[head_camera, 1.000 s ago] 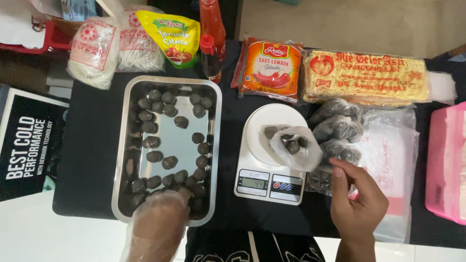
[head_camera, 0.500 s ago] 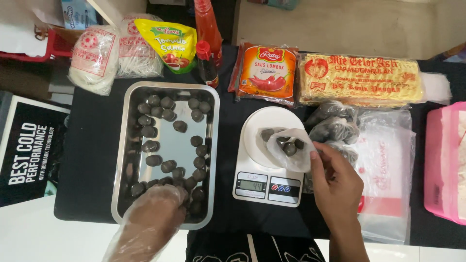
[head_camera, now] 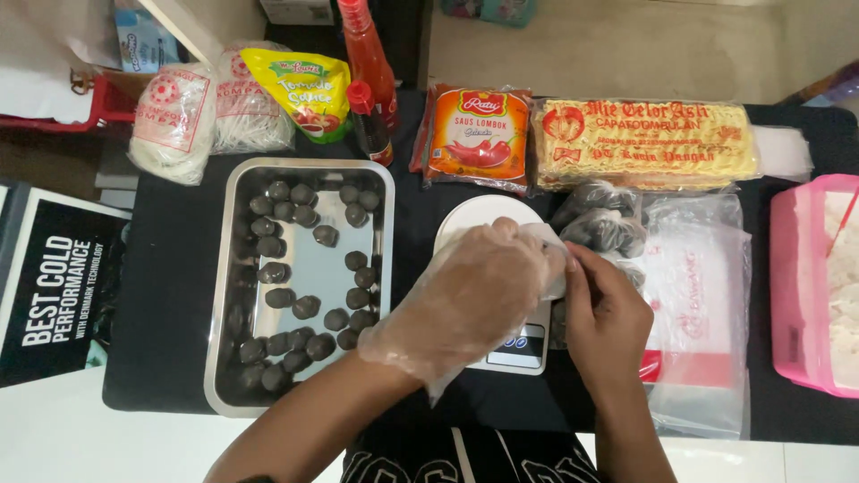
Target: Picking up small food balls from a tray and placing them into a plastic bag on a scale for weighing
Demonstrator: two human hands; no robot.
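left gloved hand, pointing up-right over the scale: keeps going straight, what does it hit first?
Likely the small clear bag that the right hand holds at the scale; the left hand already looks to be at it. Depth is unclear.

Noodle pack (head_camera: 644, 143) — sauce bottle (head_camera: 362, 54)

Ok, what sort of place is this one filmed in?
Likely a small home food-packing setup: a steel tray of dark balls, a white kitchen scale under the gloved left hand, and filled clear bags.
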